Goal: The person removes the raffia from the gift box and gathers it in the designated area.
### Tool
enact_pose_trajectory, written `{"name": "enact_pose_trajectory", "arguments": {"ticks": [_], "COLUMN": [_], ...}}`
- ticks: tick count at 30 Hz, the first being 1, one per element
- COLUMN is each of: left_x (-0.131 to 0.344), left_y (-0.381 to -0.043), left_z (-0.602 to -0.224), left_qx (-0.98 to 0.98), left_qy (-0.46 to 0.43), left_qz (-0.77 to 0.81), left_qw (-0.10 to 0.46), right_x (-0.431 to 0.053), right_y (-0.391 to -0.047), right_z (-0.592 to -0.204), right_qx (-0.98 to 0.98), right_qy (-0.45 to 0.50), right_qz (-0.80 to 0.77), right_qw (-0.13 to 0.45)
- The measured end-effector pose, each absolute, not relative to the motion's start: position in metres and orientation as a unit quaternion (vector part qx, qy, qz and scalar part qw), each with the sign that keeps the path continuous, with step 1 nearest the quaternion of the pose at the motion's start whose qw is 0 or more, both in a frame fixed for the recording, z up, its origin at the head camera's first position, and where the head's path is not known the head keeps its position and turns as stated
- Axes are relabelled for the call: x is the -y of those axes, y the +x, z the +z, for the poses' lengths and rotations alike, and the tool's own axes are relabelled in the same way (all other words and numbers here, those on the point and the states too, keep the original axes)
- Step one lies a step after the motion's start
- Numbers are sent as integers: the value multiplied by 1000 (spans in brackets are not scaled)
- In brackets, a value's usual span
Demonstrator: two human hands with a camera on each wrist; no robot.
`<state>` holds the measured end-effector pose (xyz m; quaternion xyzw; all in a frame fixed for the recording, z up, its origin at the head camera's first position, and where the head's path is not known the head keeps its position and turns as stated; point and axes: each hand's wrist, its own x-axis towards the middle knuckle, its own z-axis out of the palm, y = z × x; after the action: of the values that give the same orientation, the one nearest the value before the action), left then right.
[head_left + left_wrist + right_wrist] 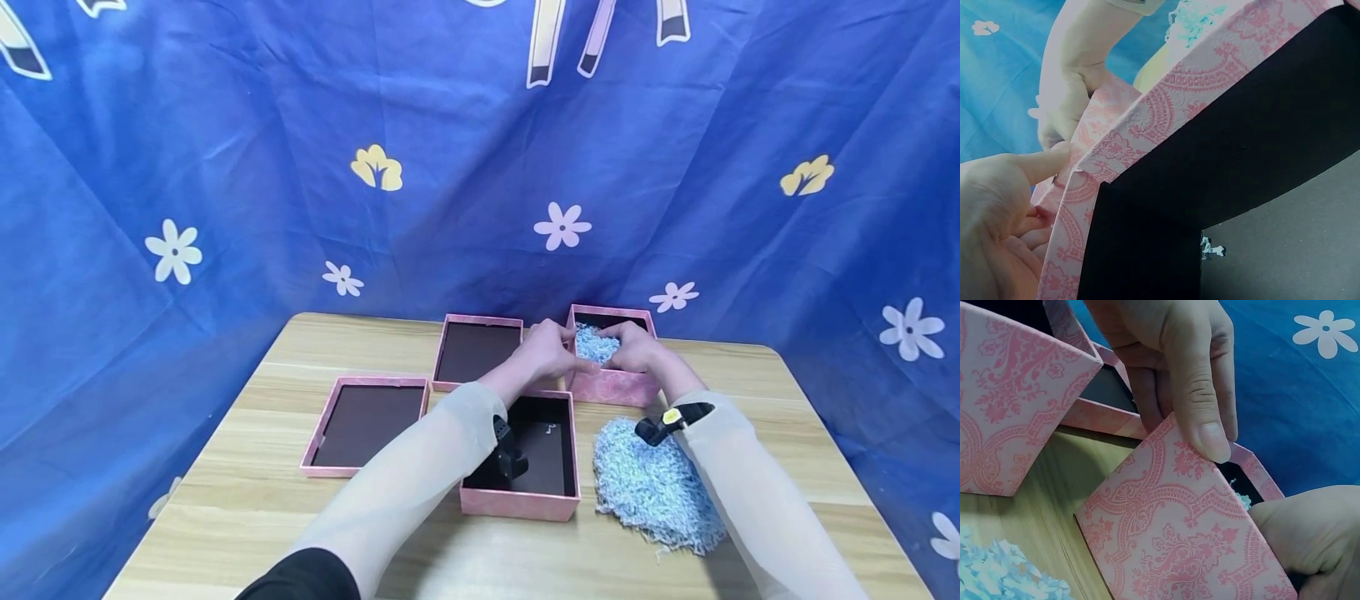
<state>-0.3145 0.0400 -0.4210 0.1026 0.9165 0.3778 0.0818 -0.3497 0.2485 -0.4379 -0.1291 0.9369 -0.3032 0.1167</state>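
Observation:
At the back right stands a pink patterned box (611, 389) with a dark inside. Light blue shredded paper (595, 343) lies in its left part. My left hand (549, 350) holds this box at its near left corner, the thumb (1213, 440) over the rim and the other fingers along the outer side wall. My right hand (633, 348) reaches over the near rim into the box at the shredded paper. Its fingertips are hidden behind the box wall in the right wrist view, so I cannot tell whether they grip any paper.
A heap of blue shredded paper (656, 492) lies on the wooden table (255, 467) in front of the box. Under my left forearm stands another pink box (521, 504), with a small paper scrap inside. Two shallow pink lids (367, 425) lie farther left. A blue curtain (450, 233) hangs behind.

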Motion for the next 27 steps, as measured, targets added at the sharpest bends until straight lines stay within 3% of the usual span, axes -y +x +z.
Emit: {"name": "enact_pose_trajectory", "arguments": {"ticks": [22, 27], "left_x": [-42, -41], "left_y": [-314, -316], "left_z": [-423, -423], "left_qx": [-917, -920], "left_qy": [106, 104], "left_qz": [376, 370], "left_qw": [85, 80], "right_x": [-256, -261], "right_y": [-344, -344], "right_z": [-430, -416], "right_qx": [-933, -926], "right_qy": [-146, -121], "right_qz": [-329, -357], "right_qw": [18, 26]}}
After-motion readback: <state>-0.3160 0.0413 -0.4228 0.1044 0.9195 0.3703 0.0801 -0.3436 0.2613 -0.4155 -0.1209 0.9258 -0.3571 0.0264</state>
